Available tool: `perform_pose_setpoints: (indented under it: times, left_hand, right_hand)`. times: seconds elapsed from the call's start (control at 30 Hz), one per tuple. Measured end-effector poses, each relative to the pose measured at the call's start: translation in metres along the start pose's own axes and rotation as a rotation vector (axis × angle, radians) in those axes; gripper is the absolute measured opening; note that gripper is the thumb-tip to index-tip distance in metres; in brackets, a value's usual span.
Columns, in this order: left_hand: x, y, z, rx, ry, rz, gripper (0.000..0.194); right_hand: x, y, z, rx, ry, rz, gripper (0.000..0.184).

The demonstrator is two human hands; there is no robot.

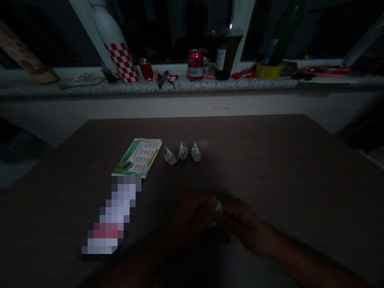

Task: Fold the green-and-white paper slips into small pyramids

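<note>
Low over the dark wooden table (pixel 285 172), both of my hands pinch one small piece of folded paper (pixel 218 207). My left hand (pixel 195 214) closes on its left side, thumb and fingers together. On its right side my right hand (pixel 240 220) grips with thumb and forefinger. Most of the paper is hidden by fingers, and the light is dim. Beyond the hands, three small folded paper pieces stand in a row: a left one (pixel 170 156), a middle one (pixel 183 151) and a right one (pixel 196 152). They are printed in green and white.
A stack of printed calendar sheets (pixel 139 158) lies left of the folded pieces, with a blurred-out lit object (pixel 115 216) below it. The granite sill (pixel 177 86) at the back holds a checkered bottle (pixel 123 60), a red can (pixel 195 66), a dark cup (pixel 226 56) and yellow tape (pixel 268 72).
</note>
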State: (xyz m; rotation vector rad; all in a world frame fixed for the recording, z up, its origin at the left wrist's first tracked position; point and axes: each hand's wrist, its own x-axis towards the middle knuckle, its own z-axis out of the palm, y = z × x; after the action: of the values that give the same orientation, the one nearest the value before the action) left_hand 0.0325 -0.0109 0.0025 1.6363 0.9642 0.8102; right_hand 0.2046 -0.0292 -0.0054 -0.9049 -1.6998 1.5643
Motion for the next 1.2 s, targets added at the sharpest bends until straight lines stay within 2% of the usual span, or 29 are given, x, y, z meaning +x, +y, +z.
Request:
perform_pose_setpoints:
  times: [0.1, 0.2, 0.43, 0.63, 0.73, 0.87, 0.97, 1.07, 1.2]
  left_hand:
    - [0.0, 0.001, -0.001, -0.001, 0.018, 0.004, 0.048]
    - [0.001, 0.003, -0.001, -0.051, -0.041, -0.017, 0.049]
    - [0.0, 0.012, 0.001, -0.069, -0.052, -0.053, 0.049]
    - [-0.002, 0.002, 0.005, -0.126, -0.03, -0.073, 0.054]
    - [-0.002, 0.004, 0.005, -0.072, -0.006, -0.055, 0.053]
    - [0.0, 0.008, 0.006, -0.166, -0.029, -0.088, 0.054]
    - [0.002, 0.008, 0.006, -0.18, 0.053, -0.103, 0.054]
    - [0.002, 0.005, 0.004, -0.095, 0.143, -0.087, 0.051]
    - [0.0, 0.001, 0.0, 0.08, 0.076, 0.01, 0.044]
  right_hand:
    - [0.001, 0.001, 0.0, 0.045, -0.008, 0.011, 0.05]
    - [0.0, -0.001, 0.001, 0.039, -0.039, 0.03, 0.049]
    - [-0.003, -0.005, 0.001, -0.119, 0.045, -0.05, 0.048]
    - [-0.003, 0.0, 0.002, 0.003, 0.047, -0.004, 0.047]
    - [-0.002, 0.0, 0.002, 0.03, 0.052, -0.005, 0.048]
    - [0.0, 0.002, 0.001, 0.097, 0.066, -0.011, 0.053]
    - [0.0, 0.003, -0.002, 0.1, 0.083, -0.045, 0.05]
    - [0.001, 0.002, -0.003, -0.015, 0.165, -0.079, 0.038]
    - [0.003, -0.001, -0.005, -0.123, 0.398, -0.179, 0.026]
